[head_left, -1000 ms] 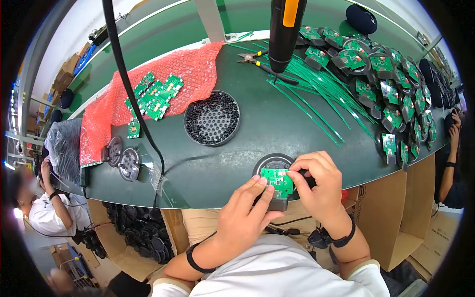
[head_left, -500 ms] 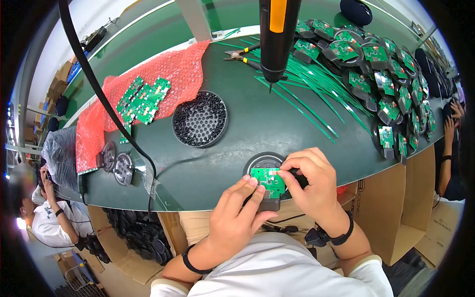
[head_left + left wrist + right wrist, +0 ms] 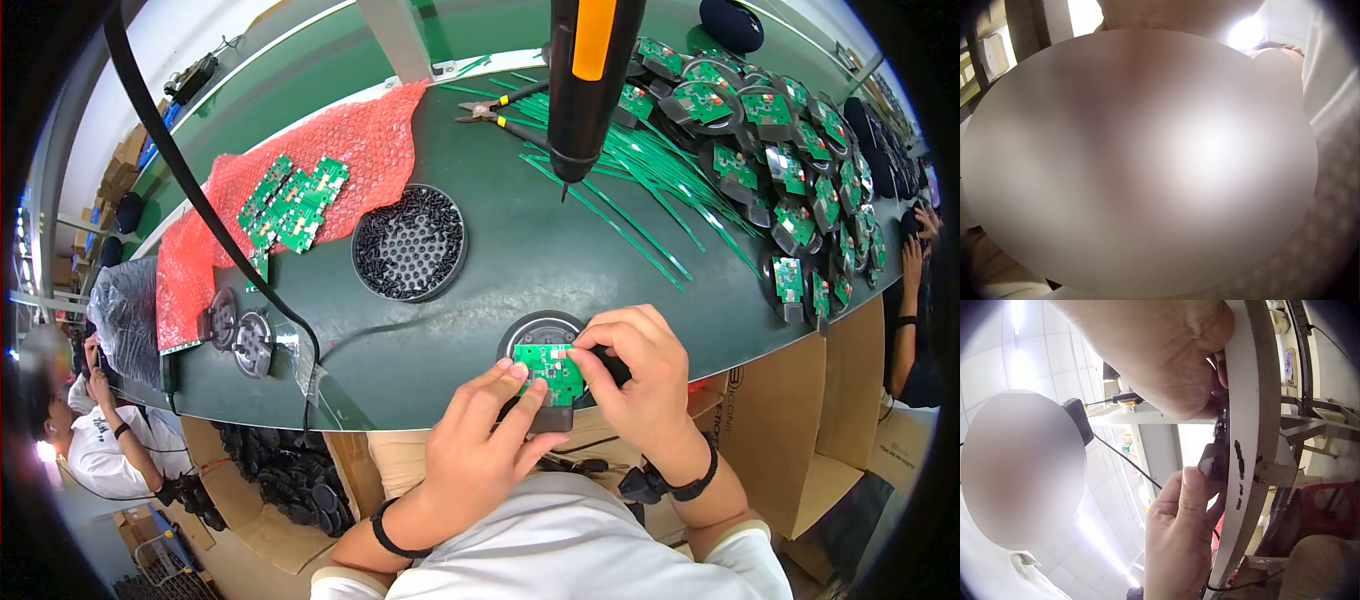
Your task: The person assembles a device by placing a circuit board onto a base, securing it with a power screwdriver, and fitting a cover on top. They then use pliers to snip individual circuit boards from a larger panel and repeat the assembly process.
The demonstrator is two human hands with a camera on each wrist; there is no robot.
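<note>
A green circuit board (image 3: pixel 563 380) lies over a round black plastic housing (image 3: pixel 533 328) at the table's near edge. My left hand (image 3: pixel 480 415) holds the board's left side, with two fingertips on its face and the thumb low by the housing's block-shaped end. At the board's upper right corner, the thumb and forefinger of my right hand (image 3: pixel 640 375) pinch together, hiding that corner. In the right wrist view the left hand (image 3: pixel 1179 531) has its thumb close to the dark housing (image 3: pixel 1212 464). A blurred patch covers most of the left wrist view.
A black-and-orange electric screwdriver (image 3: pixel 585 90) hangs over the table. Behind are a dish of small black screws (image 3: pixel 450 275), green strips (image 3: pixel 640 185) and cutters (image 3: pixel 480 110). Boards (image 3: pixel 300 200) lie on red bubble wrap (image 3: pixel 385 130); assembled housings (image 3: pixel 790 170) pile up right.
The head view has shifted a little, moving the scene about in the frame. Both hands keep the same hold at the board. The hanging screwdriver has swung slightly.
</note>
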